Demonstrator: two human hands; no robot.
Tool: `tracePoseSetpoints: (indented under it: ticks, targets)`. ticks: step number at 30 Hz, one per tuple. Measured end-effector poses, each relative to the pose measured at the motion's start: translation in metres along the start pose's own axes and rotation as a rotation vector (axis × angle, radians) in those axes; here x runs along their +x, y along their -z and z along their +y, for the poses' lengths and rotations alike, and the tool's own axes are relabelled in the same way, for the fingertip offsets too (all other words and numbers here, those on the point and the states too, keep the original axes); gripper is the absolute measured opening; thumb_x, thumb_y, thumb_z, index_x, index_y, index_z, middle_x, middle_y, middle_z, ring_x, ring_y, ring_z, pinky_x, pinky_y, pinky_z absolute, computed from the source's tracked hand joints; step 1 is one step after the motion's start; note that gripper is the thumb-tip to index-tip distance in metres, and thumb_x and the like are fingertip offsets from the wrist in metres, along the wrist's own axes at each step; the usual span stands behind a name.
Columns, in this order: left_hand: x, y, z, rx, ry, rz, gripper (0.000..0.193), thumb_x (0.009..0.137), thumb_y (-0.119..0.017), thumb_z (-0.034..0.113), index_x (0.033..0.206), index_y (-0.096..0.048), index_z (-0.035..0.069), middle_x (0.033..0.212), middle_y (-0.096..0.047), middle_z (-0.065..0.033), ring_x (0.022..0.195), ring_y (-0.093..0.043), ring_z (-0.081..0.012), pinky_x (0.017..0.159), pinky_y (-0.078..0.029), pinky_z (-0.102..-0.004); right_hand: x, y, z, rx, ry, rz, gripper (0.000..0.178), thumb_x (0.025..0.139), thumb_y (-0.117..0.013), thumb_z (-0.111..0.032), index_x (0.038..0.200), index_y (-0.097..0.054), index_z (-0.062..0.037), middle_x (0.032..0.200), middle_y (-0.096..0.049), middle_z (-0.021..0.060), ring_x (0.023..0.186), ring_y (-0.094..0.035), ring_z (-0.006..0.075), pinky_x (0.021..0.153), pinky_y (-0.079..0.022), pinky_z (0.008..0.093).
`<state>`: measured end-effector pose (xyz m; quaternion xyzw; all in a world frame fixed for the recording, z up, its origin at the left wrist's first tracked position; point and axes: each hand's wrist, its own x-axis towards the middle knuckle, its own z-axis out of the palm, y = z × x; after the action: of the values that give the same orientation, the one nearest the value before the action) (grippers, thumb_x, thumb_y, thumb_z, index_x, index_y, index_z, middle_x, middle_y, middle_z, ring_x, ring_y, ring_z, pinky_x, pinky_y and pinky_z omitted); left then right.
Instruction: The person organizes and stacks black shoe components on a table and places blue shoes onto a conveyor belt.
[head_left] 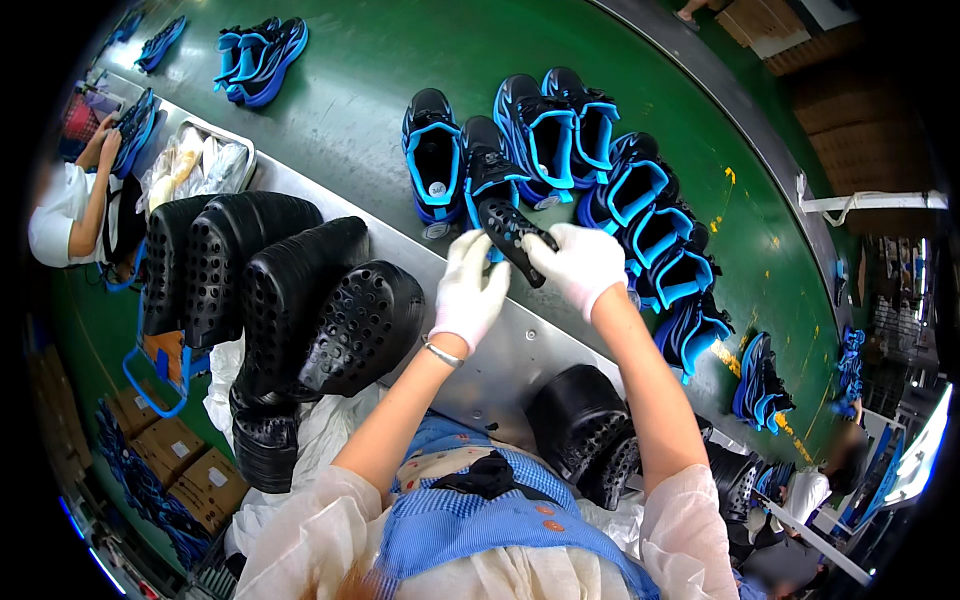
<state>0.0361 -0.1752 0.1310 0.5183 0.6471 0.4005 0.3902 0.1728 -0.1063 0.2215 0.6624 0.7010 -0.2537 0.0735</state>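
Note:
A black sneaker [484, 165] with bright blue lining lies in front of me, toe pointing away. A black perforated plastic shoe tree [503, 224] sits partly in its opening, its rear end sticking out toward me. My right hand [580, 263], in a white glove, is closed on the shoe tree from the right. My left hand [470, 290], also gloved, is at the sneaker's heel, fingers on one side and thumb on the other. Another black and blue sneaker [432, 155] stands just left of it, a round white sticker inside.
Several matching sneakers [640, 190] stand in a curve to the right on the green belt [350, 120]. Stacks of black perforated shoe trees [365, 320] stand at my left, with more [575, 415] near my right arm. A white bin [245, 150] and a co-worker [70, 215] are at far left.

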Motion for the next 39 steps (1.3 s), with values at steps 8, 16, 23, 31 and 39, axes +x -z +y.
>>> tracePoseSetpoints:
  ticks: [8, 16, 23, 31, 39]
  targets:
    - [0.037, -0.020, -0.027, 0.268, -0.153, -0.116, 0.028, 0.083, -0.062, 0.017, 0.107, -0.057, 0.005, 0.116, -0.056, -0.0118, 0.098, -0.056, -0.0359, 0.081, -0.048, -0.0465, 0.079, -0.016, -0.042, -0.244, 0.004, 0.054, 0.040, 0.090, -0.045, -0.038, 0.089, -0.073, -0.0088, 0.088, -0.070, 0.0149, 0.085, -0.068, 0.0305, 0.077, -0.053, 0.0406]
    - [0.082, -0.031, -0.010, 0.577, 0.351, -0.602, 0.028, 0.083, -0.058, 0.029, 0.102, -0.069, 0.010, 0.102, -0.069, -0.0160, 0.095, -0.066, -0.0339, 0.080, -0.053, -0.0387, 0.122, -0.065, -0.035, -0.138, -0.042, -0.163, 0.029, 0.084, -0.056, -0.029, 0.098, -0.071, -0.0076, 0.107, -0.066, 0.0179, 0.098, -0.064, 0.0332, 0.086, -0.051, 0.0402]
    - [0.085, -0.055, -0.040, 0.570, 0.283, -0.514, 0.030, 0.082, -0.059, 0.037, 0.098, -0.072, 0.015, 0.106, -0.069, -0.0117, 0.100, -0.066, -0.0292, 0.080, -0.053, -0.0374, 0.140, -0.080, -0.029, -0.184, 0.092, -0.008, 0.026, 0.088, -0.049, -0.017, 0.095, -0.072, -0.0062, 0.103, -0.068, 0.0174, 0.092, -0.067, 0.0313, 0.080, -0.053, 0.0396]
    - [0.072, -0.052, 0.001, 0.800, 0.272, -0.441, 0.026, 0.086, -0.057, 0.032, 0.092, -0.072, 0.011, 0.098, -0.070, -0.0122, 0.093, -0.067, -0.0308, 0.077, -0.054, -0.0392, 0.138, -0.071, -0.013, -0.009, 0.105, -0.061, 0.034, 0.093, -0.042, -0.024, 0.103, -0.070, -0.0055, 0.108, -0.066, 0.0200, 0.101, -0.063, 0.0355, 0.085, -0.052, 0.0414]
    - [0.117, -0.024, 0.016, 0.953, 0.360, -0.444, 0.022, 0.084, -0.059, 0.023, 0.099, -0.071, 0.014, 0.106, -0.068, -0.0131, 0.101, -0.064, -0.0324, 0.085, -0.052, -0.0385, 0.049, -0.012, 0.090, 0.248, -0.092, 0.541, 0.039, 0.089, -0.048, -0.030, 0.119, -0.056, -0.0053, 0.115, -0.059, 0.0197, 0.100, -0.060, 0.0378, 0.087, -0.049, 0.0432]
